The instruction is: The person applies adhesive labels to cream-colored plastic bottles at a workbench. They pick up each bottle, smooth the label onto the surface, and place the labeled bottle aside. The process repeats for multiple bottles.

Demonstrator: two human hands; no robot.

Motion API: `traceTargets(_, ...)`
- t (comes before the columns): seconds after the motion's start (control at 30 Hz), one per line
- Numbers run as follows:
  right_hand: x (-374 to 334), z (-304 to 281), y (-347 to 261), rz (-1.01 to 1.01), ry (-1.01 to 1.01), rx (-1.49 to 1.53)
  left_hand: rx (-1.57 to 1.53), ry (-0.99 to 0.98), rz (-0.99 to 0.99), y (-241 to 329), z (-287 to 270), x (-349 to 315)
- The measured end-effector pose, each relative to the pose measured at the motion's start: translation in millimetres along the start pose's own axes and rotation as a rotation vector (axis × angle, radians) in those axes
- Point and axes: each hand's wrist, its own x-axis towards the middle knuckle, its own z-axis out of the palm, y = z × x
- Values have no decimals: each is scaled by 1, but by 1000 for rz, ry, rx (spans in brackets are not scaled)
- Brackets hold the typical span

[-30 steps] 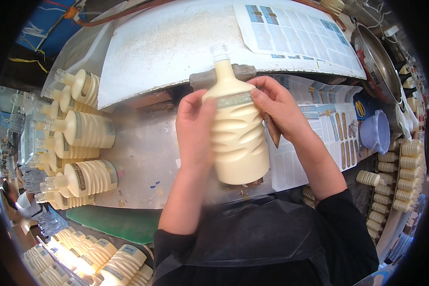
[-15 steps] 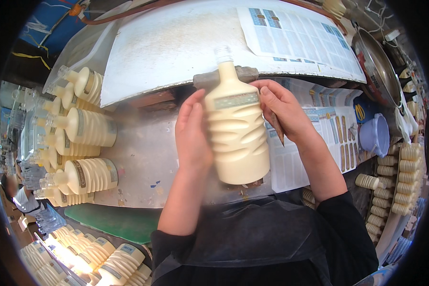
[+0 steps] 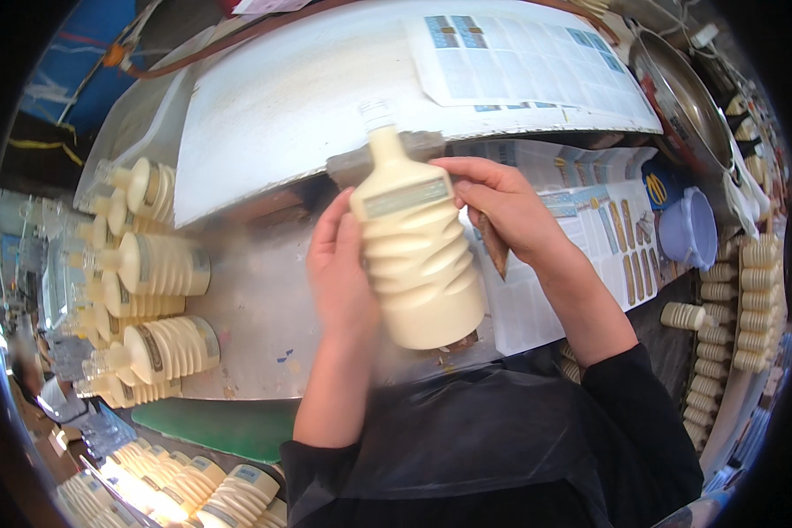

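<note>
A cream bottle (image 3: 424,295) with wavy ridges and a clear threaded neck is between my hands, tilted slightly left. A grey-blue label strip (image 3: 406,199) lies across its shoulder. My left hand (image 3: 339,255) grips the bottle's left side, fingers curled against it. My right hand (image 3: 502,207) has its thumb and forefinger at the right end of the label. Tucked in that same hand, a thin brown pointed tool (image 3: 494,248) sticks out downward. Behind the bottle's neck lies a grey block-like pad (image 3: 343,165), partly hidden.
Labelled cream bottles (image 3: 163,264) lie stacked at the left of the metal table (image 3: 260,343). Label sheets (image 3: 581,207) lie at right, with another sheet (image 3: 528,66) on the raised white board (image 3: 282,97). A lavender bucket (image 3: 688,231) and bottle rows (image 3: 755,304) stand farther right.
The bottle and both hands have shifted left in the view, and the bottle leans more to the left. Both hands keep their hold. The surroundings have also turned slightly in the view.
</note>
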Motion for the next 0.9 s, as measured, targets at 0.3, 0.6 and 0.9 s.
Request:
traceTargets(0.3,2,-16,2,1,13,-69,88,2,114,2,-6,5)
traceTargets(0.6,11,-5,14,-82,-63,-22,57,4,40,5,-1,9)
traceTargets(0.9,13,0,13,-74,-17,-60,22,5,51,2,3,8)
